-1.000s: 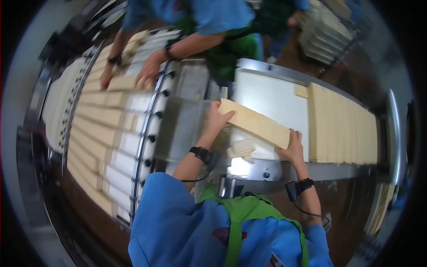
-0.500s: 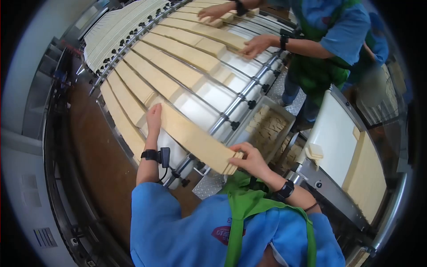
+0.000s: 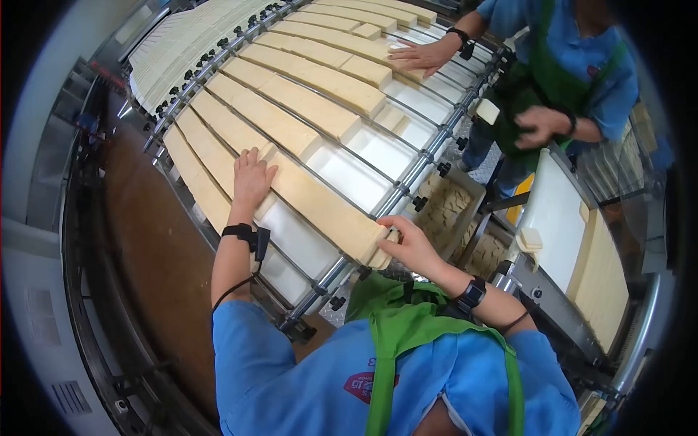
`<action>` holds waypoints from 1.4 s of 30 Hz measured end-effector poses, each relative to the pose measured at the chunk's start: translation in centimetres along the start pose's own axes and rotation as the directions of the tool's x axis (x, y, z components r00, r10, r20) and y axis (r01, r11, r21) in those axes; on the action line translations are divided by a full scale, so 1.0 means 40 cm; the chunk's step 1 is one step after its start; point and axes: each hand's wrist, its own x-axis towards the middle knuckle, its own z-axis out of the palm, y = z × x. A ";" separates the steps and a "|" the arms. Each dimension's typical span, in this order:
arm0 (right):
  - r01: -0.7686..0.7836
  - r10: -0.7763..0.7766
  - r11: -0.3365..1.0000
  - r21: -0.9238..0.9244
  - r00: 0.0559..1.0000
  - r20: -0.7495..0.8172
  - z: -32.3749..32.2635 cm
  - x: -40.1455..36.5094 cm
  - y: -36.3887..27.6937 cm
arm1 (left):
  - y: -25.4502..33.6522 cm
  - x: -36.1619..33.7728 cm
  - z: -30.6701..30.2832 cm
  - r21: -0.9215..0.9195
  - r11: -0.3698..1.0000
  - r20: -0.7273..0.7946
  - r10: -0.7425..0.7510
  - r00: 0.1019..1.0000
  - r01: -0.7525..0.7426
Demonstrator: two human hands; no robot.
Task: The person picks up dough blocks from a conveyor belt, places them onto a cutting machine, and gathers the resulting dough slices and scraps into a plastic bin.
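Note:
A long row of thin, pale-yellow slices point(image 3: 327, 207) lies slanted between metal rods on the white slatted table. My right hand point(image 3: 411, 248) pinches its near end, thumb on one side and fingers on the other, where a few slices lean apart at the table's front rail. At the far end of that row, my left hand point(image 3: 252, 179) rests with fingers stretched out over the pale surface. Its fingertips touch where the row meets the neighbouring slices. What the slices are made of cannot be told.
More rows of pale slices point(image 3: 313, 94) lie between the rods. The front rail point(image 3: 400, 190) carries black knobs. A bin of scraps point(image 3: 447, 207) stands below, beside a white conveyor point(image 3: 560, 232) bearing a small stack of slices point(image 3: 530, 239). A co-worker's hand point(image 3: 429, 54) rests on another row.
My left hand has gone from a closed hold on the row's edge to lying flat with spread fingers. The row now sits lower between the rods. The co-worker's other hand has moved off the table.

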 end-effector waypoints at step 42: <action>0.061 -0.227 0.945 -0.322 0.831 -0.509 -0.288 -0.078 0.210 | 0.499 -0.210 -0.166 -0.244 0.885 -0.086 0.388 0.918 -0.397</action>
